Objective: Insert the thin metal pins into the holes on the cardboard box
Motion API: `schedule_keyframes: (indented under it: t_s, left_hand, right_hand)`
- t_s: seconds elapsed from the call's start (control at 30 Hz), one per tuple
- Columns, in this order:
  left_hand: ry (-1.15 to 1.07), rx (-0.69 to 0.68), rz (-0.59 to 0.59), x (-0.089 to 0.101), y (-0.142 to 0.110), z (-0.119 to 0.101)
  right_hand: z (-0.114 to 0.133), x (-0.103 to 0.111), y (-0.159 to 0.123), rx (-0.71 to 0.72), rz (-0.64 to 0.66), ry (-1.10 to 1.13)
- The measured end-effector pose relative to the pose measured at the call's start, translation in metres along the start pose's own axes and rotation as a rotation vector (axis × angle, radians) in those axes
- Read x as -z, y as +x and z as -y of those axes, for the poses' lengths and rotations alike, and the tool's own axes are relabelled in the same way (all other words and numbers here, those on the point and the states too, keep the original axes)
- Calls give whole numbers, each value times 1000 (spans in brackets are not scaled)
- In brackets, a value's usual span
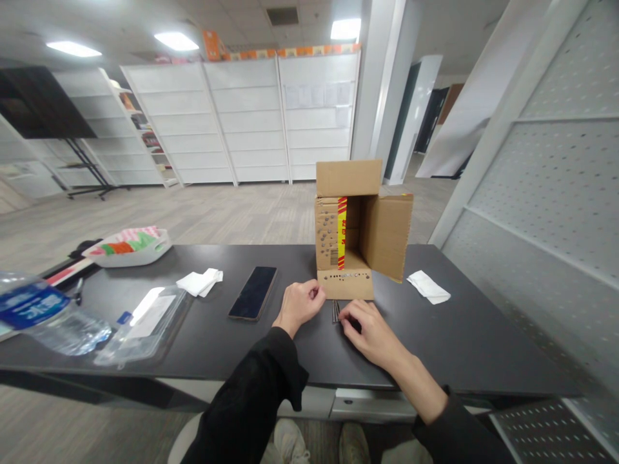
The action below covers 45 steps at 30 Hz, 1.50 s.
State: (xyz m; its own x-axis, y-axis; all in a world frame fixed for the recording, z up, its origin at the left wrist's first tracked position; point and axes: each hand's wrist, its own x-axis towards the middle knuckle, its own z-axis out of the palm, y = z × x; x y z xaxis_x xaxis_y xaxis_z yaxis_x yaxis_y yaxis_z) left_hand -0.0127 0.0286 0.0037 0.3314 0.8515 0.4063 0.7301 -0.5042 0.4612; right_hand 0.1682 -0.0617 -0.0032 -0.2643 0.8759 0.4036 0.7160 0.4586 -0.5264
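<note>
My left hand (300,304) is curled, thumb and fingers pressed together, beside the lower left corner of an open cardboard box (327,222). What its fingers hold, if anything, is hidden. On the table just before the box's bottom flap (345,290) lie several thin metal pins (335,312), like nails or screws. My right hand (370,332) bends over them, its curled fingertips at their right side; whether one is pinched I cannot make out. Round metal-looking dots and holes mark the box's left front panel and bottom flap. Yellow-red tape runs down the panel's edge.
Left of my hands lie a dark phone (254,293), a crumpled tissue (200,281), a clear plastic case (147,325) and a water bottle (46,316). A white basket (130,258) stands farther back. Another folded tissue (429,287) is right of the box, near a perforated panel (546,174).
</note>
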Motion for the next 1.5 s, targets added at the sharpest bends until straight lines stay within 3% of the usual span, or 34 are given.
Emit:
schedule_keyframes:
  t_s: [0.73, 0.97, 1.3, 1.5]
  left_hand:
    - [-8, 7, -5, -1, 0, 0]
    - [-20, 3, -9, -1, 0, 1]
    - [-10, 14, 0, -1, -1, 1]
    - [-10, 7, -11, -2, 0, 2]
  right_hand:
    - [0, -1, 1, -42, 30, -2]
    - [-2, 2, 3, -62, -53, 41]
    - [-15, 25, 43, -85, -119, -134]
    - [-21, 22, 69, -168, -125, -292]
